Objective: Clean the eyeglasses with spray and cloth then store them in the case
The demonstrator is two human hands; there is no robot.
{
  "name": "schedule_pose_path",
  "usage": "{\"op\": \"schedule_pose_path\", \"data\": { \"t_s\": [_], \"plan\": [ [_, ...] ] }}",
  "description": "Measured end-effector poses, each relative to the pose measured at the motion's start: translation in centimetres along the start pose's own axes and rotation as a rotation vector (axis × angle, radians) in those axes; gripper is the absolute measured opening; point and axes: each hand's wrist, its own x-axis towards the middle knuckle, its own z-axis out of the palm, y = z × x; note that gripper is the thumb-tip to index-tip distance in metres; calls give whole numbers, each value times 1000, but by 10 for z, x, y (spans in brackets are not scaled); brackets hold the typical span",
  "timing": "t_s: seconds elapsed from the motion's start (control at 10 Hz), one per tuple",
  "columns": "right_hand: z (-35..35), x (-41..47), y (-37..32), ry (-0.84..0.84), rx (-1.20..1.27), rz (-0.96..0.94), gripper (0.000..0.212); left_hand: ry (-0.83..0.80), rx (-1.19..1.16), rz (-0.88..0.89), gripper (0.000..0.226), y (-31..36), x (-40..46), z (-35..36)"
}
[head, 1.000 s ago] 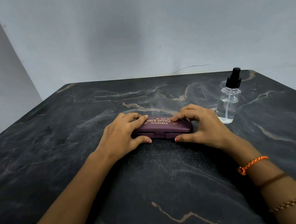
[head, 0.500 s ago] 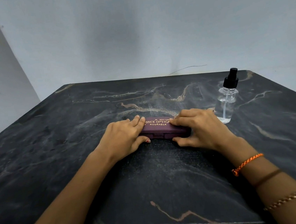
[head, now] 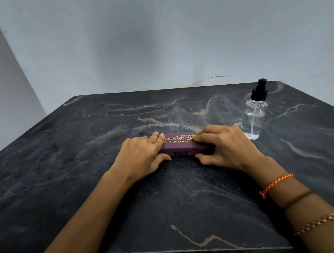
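A maroon eyeglass case (head: 181, 146) with gold lettering lies closed on the dark marble table (head: 82, 155), near its middle. My left hand (head: 142, 156) grips the case's left end, fingers on the lid and thumb at the front. My right hand (head: 225, 146) holds the right end the same way. A clear spray bottle (head: 253, 115) with a black pump stands upright just right of my right hand. No eyeglasses or cloth are visible.
The table's front edge (head: 195, 249) runs close to me. A pale wall (head: 152, 35) rises right behind the table's far edge, with a thin wire (head: 210, 79) along it.
The case lid was slightly raised at the front a second ago and now sits fully closed. Both hands have pressed down and stayed on the case's ends.
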Motion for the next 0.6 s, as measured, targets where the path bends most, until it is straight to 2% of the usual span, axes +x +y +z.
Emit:
{"op": "schedule_pose_path", "data": {
  "t_s": [0.2,0.3,0.4,0.6],
  "plan": [
    [4,-1,-6,60,18,122,41,104,-119,-51,53,-2,-4,0],
    [8,0,-13,-14,-5,131,58,176,-185,-106,56,0,-4,2],
    [9,1,-17,-41,-67,140,64,201,-207,-148,56,3,-3,4],
    [7,-2,-22,104,-212,196,53,207,-307,-231,50,6,1,14]
  ]
}}
